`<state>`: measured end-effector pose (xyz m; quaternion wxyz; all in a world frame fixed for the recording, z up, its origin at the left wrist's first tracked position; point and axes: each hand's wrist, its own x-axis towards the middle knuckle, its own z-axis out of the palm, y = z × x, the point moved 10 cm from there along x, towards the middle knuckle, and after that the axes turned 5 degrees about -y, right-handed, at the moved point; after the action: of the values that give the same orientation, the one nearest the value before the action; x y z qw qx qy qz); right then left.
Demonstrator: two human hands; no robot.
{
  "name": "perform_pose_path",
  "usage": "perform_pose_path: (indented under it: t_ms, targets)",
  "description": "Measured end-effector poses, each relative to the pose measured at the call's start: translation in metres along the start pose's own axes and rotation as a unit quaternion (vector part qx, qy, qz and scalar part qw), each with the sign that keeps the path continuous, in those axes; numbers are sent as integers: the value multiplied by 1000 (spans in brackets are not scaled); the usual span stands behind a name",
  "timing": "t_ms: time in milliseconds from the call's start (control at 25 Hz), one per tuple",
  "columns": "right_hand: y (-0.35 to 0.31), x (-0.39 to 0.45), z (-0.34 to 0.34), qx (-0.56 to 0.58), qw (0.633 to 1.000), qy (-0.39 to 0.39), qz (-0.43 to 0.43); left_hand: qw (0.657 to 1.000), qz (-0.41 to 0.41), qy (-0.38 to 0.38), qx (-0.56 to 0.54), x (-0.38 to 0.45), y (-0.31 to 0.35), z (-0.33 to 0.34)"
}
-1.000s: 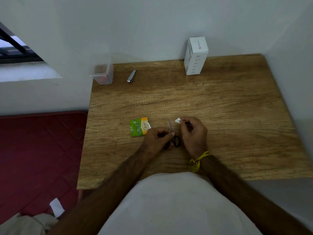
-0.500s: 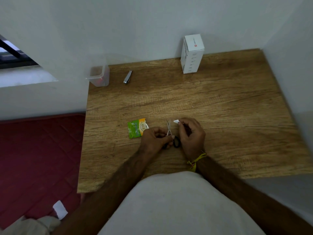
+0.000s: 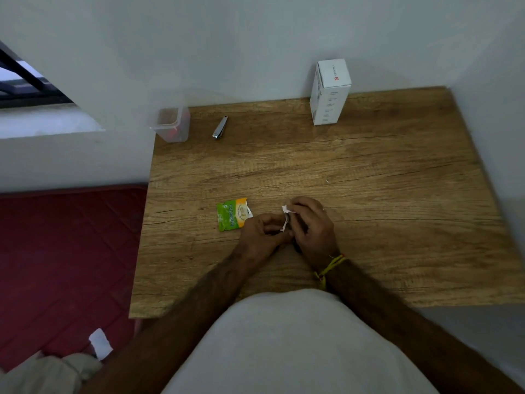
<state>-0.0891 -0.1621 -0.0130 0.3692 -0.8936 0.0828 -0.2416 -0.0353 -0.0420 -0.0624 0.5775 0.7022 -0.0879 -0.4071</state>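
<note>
At the near centre of the tabletop point(image 3: 369, 172), a white paper scrap point(image 3: 286, 209) is pinched between thumb and fingertips of the right grip point(image 3: 311, 223) and protrudes at that grip's far left edge. A thin tail of the scrap is seen hanging into the gap between the grips. The left grip point(image 3: 261, 230) is held curled, close against the right; what it encloses cannot be told. A green sachet point(image 3: 230, 214) is noted just left of it.

Green-and-orange sachet point(image 3: 232, 214), white paper scrap point(image 3: 285, 209), wood-grain brown table point(image 3: 369, 194), white box point(image 3: 329, 92)
</note>
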Motion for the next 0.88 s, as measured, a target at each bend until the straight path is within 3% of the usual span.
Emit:
perform_pose_path:
  t_ms: [320,520,880]
  targets:
    - [-1,1,9,-34,998,-45,-24,998,-14,-34,-59,-4,-10,0]
    - [-15,-2,13,-95,989,-54,-102,998,-5,-25,-50,-4,-7,1]
    - [-17,4,12,-92,990,-51,-98,997,-5,-34,-65,-4,-4,2]
